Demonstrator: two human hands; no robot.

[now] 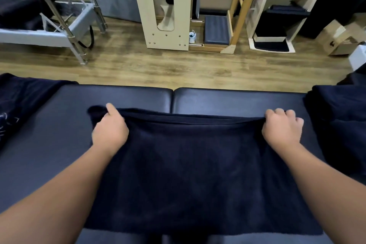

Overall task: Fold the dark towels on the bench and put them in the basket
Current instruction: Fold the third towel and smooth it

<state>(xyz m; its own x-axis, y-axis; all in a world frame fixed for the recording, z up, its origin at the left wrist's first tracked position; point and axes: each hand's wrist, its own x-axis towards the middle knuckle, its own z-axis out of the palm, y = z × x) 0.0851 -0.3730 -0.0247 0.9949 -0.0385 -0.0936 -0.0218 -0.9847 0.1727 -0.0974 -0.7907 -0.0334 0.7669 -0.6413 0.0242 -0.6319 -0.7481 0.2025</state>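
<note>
While both hands grip the towel (190, 164), seemingly more towels (340, 125) flank it.

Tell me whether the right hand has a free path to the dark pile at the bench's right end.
Probably yes: only bare bench lies between the right hand and the dark pile, but that hand grips the towel edge.

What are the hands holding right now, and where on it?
Both hold the dark towel on the bench by its far edge: left hand near the far-left corner, right hand at the far-right corner, fingers curled.
</note>
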